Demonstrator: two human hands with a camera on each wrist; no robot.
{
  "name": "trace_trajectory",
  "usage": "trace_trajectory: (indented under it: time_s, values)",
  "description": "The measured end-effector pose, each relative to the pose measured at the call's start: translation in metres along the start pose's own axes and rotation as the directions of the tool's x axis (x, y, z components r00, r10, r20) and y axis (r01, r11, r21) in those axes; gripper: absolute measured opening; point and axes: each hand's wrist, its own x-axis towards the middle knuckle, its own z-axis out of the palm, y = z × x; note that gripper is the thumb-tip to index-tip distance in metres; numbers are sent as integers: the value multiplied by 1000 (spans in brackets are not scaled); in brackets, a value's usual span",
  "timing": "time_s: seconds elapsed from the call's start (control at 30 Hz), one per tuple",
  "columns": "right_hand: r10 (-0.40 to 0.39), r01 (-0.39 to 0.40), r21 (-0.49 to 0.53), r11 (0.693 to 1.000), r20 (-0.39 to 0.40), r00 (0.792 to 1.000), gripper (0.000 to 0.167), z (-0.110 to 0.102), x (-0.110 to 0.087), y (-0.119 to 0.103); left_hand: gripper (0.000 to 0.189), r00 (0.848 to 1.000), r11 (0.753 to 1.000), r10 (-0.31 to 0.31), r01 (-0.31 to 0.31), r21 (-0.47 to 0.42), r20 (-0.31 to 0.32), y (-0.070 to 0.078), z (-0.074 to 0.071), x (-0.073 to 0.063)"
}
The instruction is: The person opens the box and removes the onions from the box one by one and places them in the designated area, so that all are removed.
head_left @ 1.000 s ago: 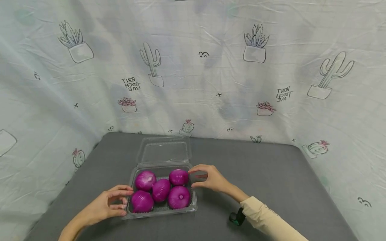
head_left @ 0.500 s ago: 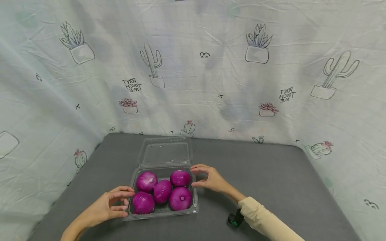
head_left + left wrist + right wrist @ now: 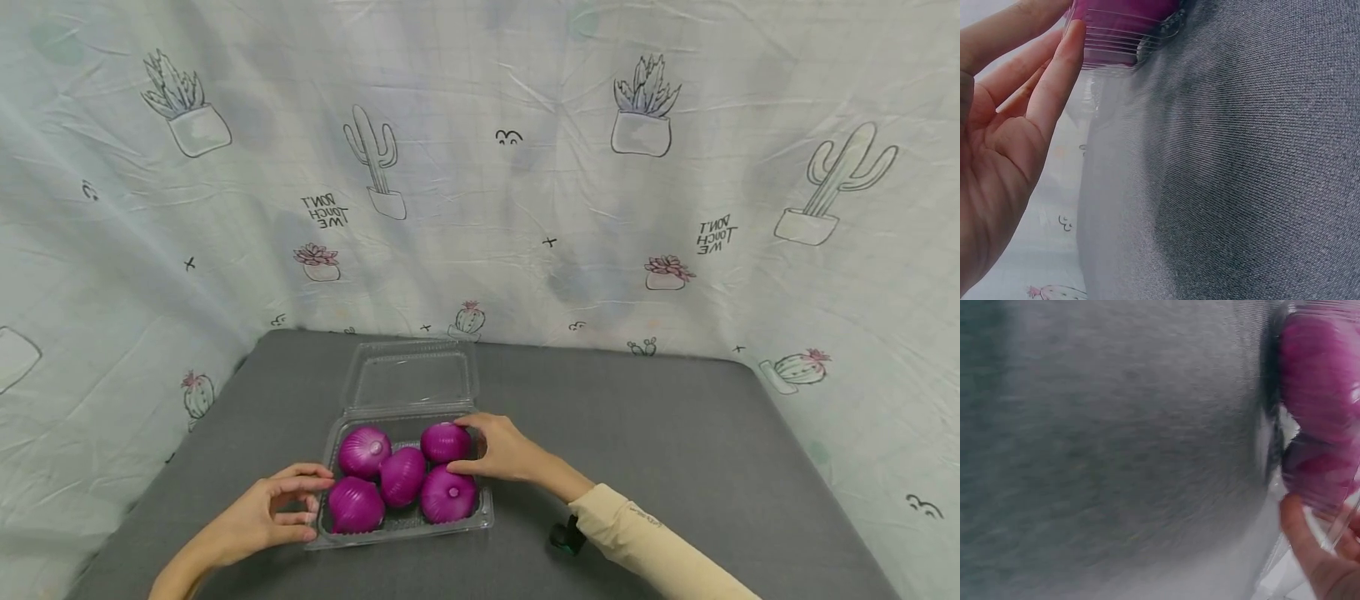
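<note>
Several purple onions (image 3: pixel 402 477) sit in a clear plastic clamshell box (image 3: pixel 405 533) whose lid (image 3: pixel 412 379) lies folded back. My left hand (image 3: pixel 262 510) is at the box's left side, fingertips on the clear wall, as the left wrist view also shows; its fingers are extended. On the other side, my right hand (image 3: pixel 506 450) reaches over the right rim, thumb and fingers spread at the back right onion (image 3: pixel 444 442). In the blurred right wrist view, the right thumb (image 3: pixel 1297 528) appears close by an onion (image 3: pixel 1316 475) seen through the plastic.
A grey cloth covers the table (image 3: pixel 637 433) under the box. A small black device (image 3: pixel 567 536) shows beneath the right sleeve (image 3: pixel 630 525). Behind and beside the table hangs a pale curtain (image 3: pixel 480 192) printed with cacti.
My right hand has moved left from outside the box's right edge to over the rim at the back right onion. The left hand stays at the box's side.
</note>
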Motion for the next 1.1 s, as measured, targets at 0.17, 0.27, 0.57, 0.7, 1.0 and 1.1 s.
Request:
trace_trajectory:
  time_s: [0.17, 0.27, 0.57, 0.7, 1.0, 1.1]
  values:
    - [86, -82, -92, 992, 31, 996, 63, 5, 8, -11, 51, 1000, 1000, 0, 0, -5, 3, -2, 0, -1]
    - [148, -143, -105, 984, 39, 988, 63, 8, 12, -17, 51, 1000, 1000, 3, -3, -1, 0, -1, 1, -2]
    - [325, -325, -128, 937, -16, 945, 62, 19, 18, -30, 50, 1000, 999, 27, -26, -26, 12, 2, 4, -1]
    - [349, -352, -162, 922, -50, 936, 63, 24, 20, -31, 51, 1000, 1000, 17, -17, -19, 7, 1, 2, -2]
    - [307, -307, 28, 951, -8, 952, 61, 19, 18, -28, 50, 1000, 1000, 9, -9, 6, -1, -1, 1, -1]
    - [286, -285, 98, 954, -4, 958, 63, 15, 16, -27, 51, 1000, 1000, -11, 11, -4, -2, 1, 1, -1]
